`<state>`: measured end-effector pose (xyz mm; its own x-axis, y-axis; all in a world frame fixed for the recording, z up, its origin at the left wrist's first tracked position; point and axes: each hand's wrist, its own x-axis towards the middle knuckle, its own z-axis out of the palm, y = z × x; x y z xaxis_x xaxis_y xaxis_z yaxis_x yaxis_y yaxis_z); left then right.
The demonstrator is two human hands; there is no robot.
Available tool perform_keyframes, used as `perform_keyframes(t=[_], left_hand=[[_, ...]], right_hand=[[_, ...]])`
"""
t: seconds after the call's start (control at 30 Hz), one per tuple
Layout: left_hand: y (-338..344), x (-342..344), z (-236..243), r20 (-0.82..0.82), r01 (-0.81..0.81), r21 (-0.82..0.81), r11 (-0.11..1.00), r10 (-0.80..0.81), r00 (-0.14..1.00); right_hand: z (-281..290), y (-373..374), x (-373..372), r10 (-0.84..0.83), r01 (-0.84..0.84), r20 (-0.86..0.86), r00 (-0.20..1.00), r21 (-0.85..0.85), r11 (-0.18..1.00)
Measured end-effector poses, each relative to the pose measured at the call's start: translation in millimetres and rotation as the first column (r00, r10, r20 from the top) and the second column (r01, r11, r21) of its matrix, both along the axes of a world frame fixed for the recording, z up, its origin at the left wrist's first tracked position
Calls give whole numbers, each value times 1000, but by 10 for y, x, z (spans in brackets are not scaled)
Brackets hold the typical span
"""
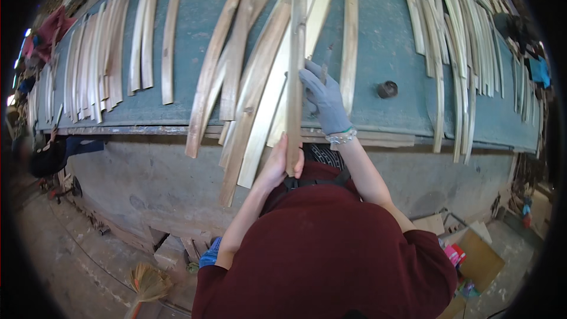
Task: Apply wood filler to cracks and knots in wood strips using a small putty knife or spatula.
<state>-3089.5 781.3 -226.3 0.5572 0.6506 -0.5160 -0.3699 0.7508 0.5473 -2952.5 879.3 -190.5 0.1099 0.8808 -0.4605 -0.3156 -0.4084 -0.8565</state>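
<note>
My bare left hand (283, 162) is closed around the near end of a long wooden slat (296, 35), which stands out away from me over the table. My right hand (325, 97) wears a grey-blue glove and a beaded bracelet. Its fingertips rest against the slat's right side, and a thin, narrow tool (326, 62) sticks up from its grip; its exact kind is too small to tell. Under and left of the held slat, other slats (260, 94) overlap in a loose fan, pale and brown, some jutting past the table's near edge. One more slat (349, 41) lies right of the glove.
The green-blue table (384, 35) bears rows of slats (94, 59) at left and more slats (455, 41) at right. A small dark round container (387, 89) sits right of my glove. On the floor are a straw broom (147, 283) and an open cardboard box (479, 260).
</note>
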Motion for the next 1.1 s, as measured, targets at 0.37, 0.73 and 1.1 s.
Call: perform_keyframes(t=[0.37, 0.73, 1.1], left_hand=[[23, -959, -296, -595, -455, 189, 871, 470, 652], [-480, -3172, -879, -926, -207, 312, 927, 345, 151], [-24, -2858, -846, -861, 30, 77, 997, 81, -503]], right_hand=[[-561, 22, 282, -85, 54, 329, 940, 102, 993], [-1129, -137, 482, 16, 27, 394, 919, -104, 994], [-1146, -168, 275, 126, -31, 407, 905, -233, 972]])
